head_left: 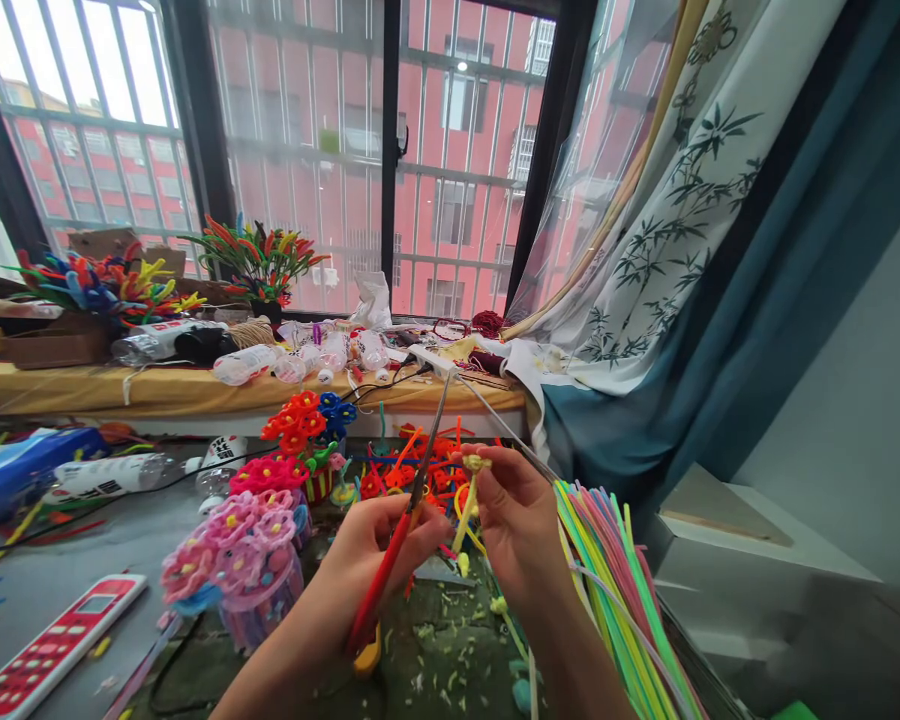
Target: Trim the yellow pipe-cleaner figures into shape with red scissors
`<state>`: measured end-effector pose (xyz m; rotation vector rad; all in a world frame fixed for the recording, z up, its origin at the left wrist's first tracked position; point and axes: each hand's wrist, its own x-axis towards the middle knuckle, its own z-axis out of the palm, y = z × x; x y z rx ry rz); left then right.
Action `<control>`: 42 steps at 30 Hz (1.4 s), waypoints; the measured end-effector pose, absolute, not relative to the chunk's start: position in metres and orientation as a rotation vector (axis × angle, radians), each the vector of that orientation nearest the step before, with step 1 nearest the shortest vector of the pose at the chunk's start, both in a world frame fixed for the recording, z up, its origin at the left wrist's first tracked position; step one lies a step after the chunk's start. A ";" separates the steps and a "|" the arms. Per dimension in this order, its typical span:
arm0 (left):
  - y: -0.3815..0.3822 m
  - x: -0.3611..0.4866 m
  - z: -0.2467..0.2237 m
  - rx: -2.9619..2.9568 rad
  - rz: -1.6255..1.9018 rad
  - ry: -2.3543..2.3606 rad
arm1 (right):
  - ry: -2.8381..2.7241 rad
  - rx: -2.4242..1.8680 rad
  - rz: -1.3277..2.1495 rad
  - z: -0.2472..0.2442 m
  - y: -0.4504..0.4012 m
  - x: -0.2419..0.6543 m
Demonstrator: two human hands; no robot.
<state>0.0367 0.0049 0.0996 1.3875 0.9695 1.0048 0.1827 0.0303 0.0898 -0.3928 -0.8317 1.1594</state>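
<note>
My left hand [382, 550] is closed round a long pointed tool with a red handle [381, 585]. Its thin dark tip slants up and away; whether it is scissors or pliers I cannot tell. My right hand [521, 515] pinches a small pale-yellow fuzzy flower head [477, 463], from which a yellow pipe-cleaner stem [466, 515] hangs. The two hands are close together but apart, over a dark green surface [435, 640] strewn with yellow clippings. Beside my right forearm lies a thick bundle of coloured pipe cleaners [615, 590].
Pink fuzzy flowers [244, 540] stand left of my hands, with red flowers [296, 420] behind. Orange-red pieces [450, 475] lie beyond. A red-and-white remote-like device [60, 645] and plastic bottle [112, 478] are at left. Bottles [247, 363] crowd the windowsill; a curtain [615, 430] hangs right.
</note>
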 end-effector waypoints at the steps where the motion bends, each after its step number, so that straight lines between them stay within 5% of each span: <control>1: 0.004 0.037 0.100 1.373 1.012 0.954 | -0.860 -0.384 1.171 0.090 0.029 0.180; 42: 0.006 0.037 0.103 1.389 0.987 0.968 | -0.816 -0.407 1.126 0.090 0.028 0.174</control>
